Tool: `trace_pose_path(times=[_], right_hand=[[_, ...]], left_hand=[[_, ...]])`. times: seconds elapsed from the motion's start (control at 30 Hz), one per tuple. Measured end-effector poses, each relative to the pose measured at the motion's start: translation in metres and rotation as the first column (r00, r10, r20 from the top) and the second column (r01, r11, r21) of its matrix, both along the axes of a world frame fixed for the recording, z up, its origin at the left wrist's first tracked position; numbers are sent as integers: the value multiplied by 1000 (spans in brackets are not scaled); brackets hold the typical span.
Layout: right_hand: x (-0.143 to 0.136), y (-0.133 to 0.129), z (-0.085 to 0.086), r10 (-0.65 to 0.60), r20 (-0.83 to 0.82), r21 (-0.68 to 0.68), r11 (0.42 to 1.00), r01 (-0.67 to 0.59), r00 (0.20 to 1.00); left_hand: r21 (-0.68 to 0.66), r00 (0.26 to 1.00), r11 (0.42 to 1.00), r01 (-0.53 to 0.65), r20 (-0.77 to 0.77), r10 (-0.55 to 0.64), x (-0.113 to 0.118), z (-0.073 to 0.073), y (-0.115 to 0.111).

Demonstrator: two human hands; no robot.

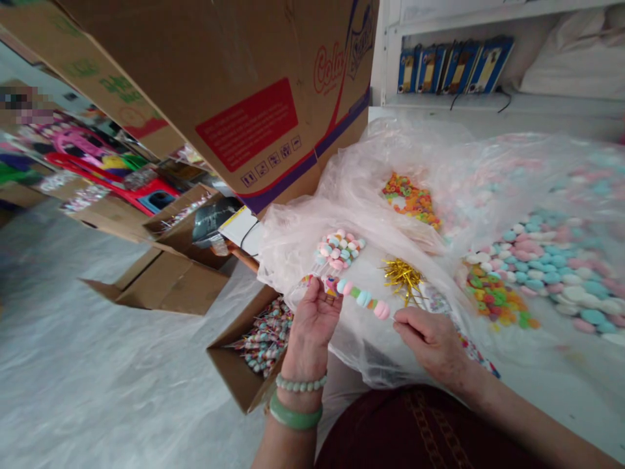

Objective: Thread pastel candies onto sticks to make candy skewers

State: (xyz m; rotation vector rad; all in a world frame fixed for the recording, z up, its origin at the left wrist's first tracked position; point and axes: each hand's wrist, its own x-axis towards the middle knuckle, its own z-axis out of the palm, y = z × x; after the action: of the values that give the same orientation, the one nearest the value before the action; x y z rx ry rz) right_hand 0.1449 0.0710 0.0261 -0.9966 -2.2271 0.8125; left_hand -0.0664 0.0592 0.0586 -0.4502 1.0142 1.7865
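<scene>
"Brown cardboard marks the left margin. What lies there, on the dial of your remote feed?"

"Between eight and nine o'clock, an open carton (161, 277) on the floor; at seven, a second box (229, 371) filled with finished-looking sticks (266, 335). At six I have the left hand (316, 316), palm turned up, thumb and fingers curled in on a small printed piece (332, 285); the exact contact is partly hidden from me. Near four, a pastel cluster (342, 247) rests on plastic sheeting (297, 225)."

"And the thing being worked?"

"At five o'clock, between the hands: a threaded row (362, 298) of pastel and fruit-coloured pieces, slanting down to the right. A thin stick (392, 318) emerges from its lower end. At four, gold tinsel (403, 277); between four and five, the right hand (430, 342), pinching the stick between thumb and bent forefinger. Further right, between three and four, ring-shaped pieces (495, 299); at three, a pastel mound (551, 267)."

"Which step, and what next?"

"I judge it the adjusting of a loaded stick. The next move seems to call for a steady right pinch while the left fingers settle the printed piece, without squashing the row."
</scene>
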Motion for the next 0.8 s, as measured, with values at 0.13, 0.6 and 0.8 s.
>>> trace_pose_path(times=[0.13,0.6,0.8], right_hand=[[3,-2,3,-2,43,174,985,-5,999],[2,-10,-2,45,4,403,914,-43,999],[2,-6,1,47,-26,383,923,-33,999]], left_hand=[[43,997,999,-13,-73,16,3,0,0],[137,967,985,-102,-217,130,6,-9,4],[102,918,993,62,-395,-16,3,-21,-2]])
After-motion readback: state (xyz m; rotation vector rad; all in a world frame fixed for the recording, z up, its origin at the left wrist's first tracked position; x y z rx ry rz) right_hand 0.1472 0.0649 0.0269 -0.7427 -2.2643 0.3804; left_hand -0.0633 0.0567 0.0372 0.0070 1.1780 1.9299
